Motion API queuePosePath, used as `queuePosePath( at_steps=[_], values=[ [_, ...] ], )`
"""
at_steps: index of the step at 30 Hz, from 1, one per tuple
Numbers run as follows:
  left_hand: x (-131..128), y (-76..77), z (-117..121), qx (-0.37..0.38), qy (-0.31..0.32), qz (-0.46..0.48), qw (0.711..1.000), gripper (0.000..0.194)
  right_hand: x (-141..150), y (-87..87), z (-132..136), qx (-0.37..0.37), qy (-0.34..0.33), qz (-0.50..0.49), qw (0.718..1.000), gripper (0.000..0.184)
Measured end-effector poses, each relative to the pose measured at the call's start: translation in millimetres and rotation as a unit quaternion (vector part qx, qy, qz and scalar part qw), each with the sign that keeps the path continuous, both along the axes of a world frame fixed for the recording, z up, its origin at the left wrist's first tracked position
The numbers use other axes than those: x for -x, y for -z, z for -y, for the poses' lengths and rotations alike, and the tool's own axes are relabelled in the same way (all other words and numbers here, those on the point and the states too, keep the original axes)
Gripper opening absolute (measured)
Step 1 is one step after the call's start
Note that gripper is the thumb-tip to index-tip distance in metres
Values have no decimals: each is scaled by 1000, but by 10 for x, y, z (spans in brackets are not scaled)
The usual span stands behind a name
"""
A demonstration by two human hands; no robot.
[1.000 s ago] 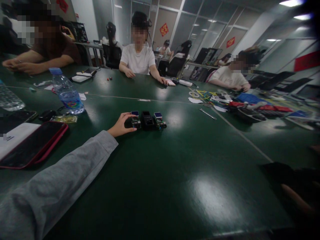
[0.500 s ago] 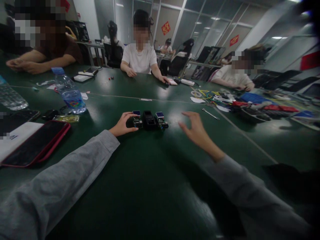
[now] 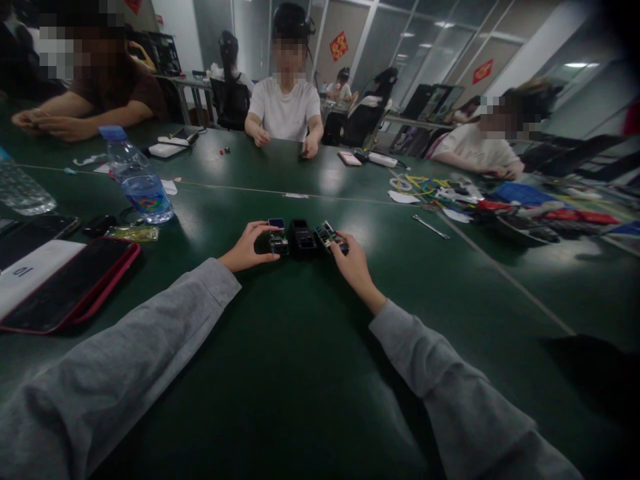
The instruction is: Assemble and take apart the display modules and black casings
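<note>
Glossy dark-green counter (image 3: 280, 367), black rectangular plastic case (image 3: 303, 235) mid-view. Left of it: green circuit board with small square screen (image 3: 279, 241), left hand (image 3: 245, 248), fingers half open, clasping opposite edges. Right of it: second green circuit board (image 3: 326, 233), tilted, pinched by right hand (image 3: 356, 261), fingers nearly closed. From where I stand, uneven pinch could slip; inward swing could knock case.

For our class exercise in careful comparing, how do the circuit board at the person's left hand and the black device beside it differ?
The circuit board has green parts exposed; the black device has a dark casing.
The circuit board is between the thumb and fingers of the left hand; the black device has no hand on it.
Both are small items at the green table.
</note>
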State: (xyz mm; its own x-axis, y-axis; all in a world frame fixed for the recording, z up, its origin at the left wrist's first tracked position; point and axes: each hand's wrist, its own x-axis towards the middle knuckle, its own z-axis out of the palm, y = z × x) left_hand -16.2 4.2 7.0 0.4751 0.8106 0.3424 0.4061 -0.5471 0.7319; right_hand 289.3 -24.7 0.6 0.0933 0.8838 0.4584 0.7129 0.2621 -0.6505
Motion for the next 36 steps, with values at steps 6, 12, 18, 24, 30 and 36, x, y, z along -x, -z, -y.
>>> queuePosePath(
  at_steps=[6,12,18,24,30,36],
  values=[
    [-11,-20,15,0,-2,-2,1000,70,-32,61,-65,-17,11,2,1000,40],
    [-12,0,-4,-14,-2,-3,1000,70,21,-8,8,-56,-33,70,995,44],
    [1,2,-6,-9,-1,-6,1000,70,-61,38,-54,-3,0,-61,998,38],
    [-2,-10,4,-6,1,-3,1000,69,-212,158,-201,12,49,-76,996,40],
    [-1,9,-5,-8,-1,3,1000,71,-139,88,-137,-48,-6,0,999,54],
    [-10,3,4,-19,-9,-1,1000,69,-135,-45,172,-23,-51,44,997,48]
  ],
)
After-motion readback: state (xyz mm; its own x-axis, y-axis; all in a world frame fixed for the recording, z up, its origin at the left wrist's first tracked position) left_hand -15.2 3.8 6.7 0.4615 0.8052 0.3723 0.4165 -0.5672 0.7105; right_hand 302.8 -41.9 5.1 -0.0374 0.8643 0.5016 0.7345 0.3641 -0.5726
